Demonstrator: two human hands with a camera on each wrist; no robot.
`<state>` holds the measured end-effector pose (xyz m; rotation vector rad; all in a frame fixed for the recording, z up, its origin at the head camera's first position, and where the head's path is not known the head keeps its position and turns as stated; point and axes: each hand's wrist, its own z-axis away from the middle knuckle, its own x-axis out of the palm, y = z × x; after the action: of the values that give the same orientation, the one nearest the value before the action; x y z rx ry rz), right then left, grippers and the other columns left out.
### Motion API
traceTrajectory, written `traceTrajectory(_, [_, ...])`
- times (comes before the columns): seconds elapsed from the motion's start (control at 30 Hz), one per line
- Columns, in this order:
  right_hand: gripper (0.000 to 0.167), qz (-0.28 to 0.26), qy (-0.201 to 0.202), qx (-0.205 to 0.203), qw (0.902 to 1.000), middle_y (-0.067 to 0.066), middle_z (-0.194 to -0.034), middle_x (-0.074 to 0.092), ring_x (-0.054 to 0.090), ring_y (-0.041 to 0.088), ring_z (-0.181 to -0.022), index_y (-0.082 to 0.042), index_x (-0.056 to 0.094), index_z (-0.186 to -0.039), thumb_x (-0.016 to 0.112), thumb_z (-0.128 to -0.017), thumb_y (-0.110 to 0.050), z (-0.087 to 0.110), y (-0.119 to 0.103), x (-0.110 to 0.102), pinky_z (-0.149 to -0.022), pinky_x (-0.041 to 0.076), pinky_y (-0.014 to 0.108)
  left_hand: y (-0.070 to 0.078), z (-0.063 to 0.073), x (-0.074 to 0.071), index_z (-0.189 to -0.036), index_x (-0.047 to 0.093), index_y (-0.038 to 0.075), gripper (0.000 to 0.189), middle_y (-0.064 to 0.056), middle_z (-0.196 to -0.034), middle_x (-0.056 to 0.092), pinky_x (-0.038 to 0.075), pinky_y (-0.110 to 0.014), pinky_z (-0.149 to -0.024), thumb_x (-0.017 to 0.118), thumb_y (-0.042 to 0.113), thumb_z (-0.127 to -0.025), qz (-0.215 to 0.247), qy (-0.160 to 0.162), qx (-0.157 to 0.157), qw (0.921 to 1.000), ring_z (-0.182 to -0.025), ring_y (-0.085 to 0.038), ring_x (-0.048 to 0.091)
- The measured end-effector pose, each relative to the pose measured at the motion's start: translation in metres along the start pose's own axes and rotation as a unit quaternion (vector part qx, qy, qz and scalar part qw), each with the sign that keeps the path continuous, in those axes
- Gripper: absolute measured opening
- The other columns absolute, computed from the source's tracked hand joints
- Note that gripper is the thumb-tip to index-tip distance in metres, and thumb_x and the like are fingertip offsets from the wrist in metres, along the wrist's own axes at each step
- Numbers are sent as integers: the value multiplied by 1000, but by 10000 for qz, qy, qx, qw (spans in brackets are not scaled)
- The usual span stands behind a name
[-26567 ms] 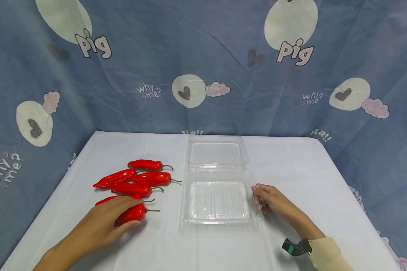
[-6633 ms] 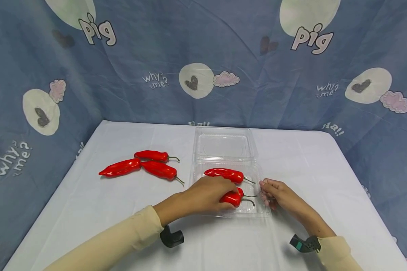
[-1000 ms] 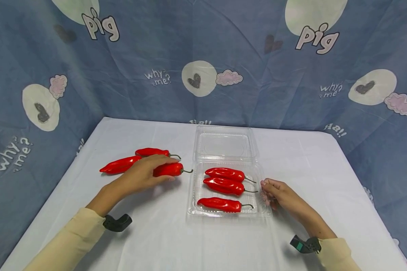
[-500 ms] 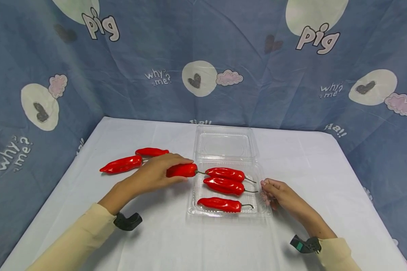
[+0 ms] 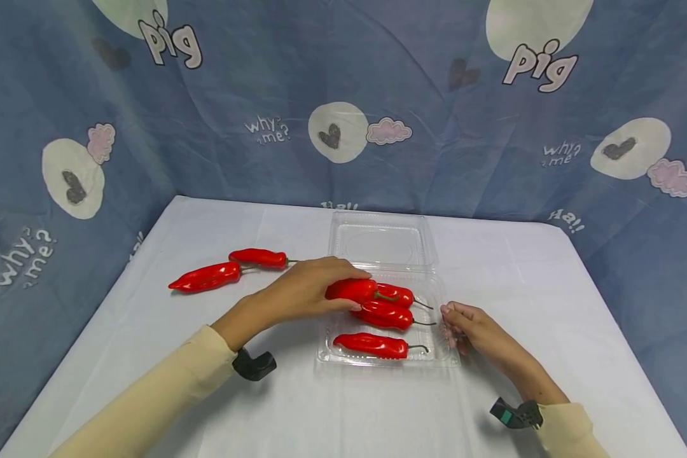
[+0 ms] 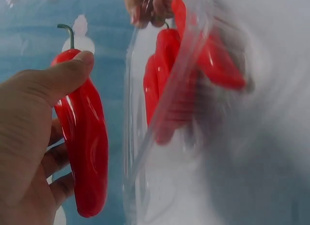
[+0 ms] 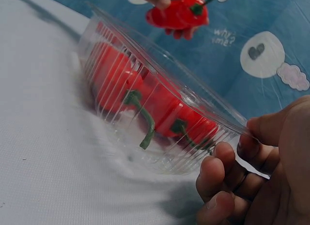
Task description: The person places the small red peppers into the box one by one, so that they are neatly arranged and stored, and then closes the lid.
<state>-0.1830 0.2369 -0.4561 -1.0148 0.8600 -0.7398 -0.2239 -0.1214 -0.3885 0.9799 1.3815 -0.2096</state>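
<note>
White cloth (image 5: 343,413) is covering the table. At near right, the right hand (image 5: 472,327) is pinching the right rim of a clear plastic box (image 5: 372,364) between thumb and fingers. Stretched out from near left, the left hand (image 5: 303,289) is grasping a glossy red pepper (image 5: 348,290), green-stemmed, between thumb and fingers above the box's left side. Three similar peppers (image 5: 372,345) are lying inside; two more peppers (image 5: 206,278) are resting at left. Farther, the box's lid (image 5: 380,245) is lying open. Farthest, a blue backdrop (image 5: 423,178) is showing "pig," "why me?" and "Ha!!"
</note>
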Motion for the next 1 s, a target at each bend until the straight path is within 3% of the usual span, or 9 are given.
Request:
traceTrajectory(0.43, [42, -44, 8, 33, 10000, 4, -75, 50, 47, 14, -61, 8, 45, -92, 45, -109, -30, -3, -3, 0, -52, 43, 26, 15, -43, 21, -138, 60, 30, 53, 11, -127, 64, 53, -32, -91, 73, 48, -90, -656, -458, 520, 9954, -115, -8, 57])
traceTrajectory(1.0, [41, -123, -54, -79, 9999, 2, -74, 52, 48, 13, -60, 9, 46, -92, 44, -109, -29, -4, -2, 2, -51, 44, 26, 23, -70, 43, -135, 61, 27, 50, 10, -118, 65, 52, -31, -88, 75, 42, -90, -1004, -833, 668, 9892, -105, -9, 58])
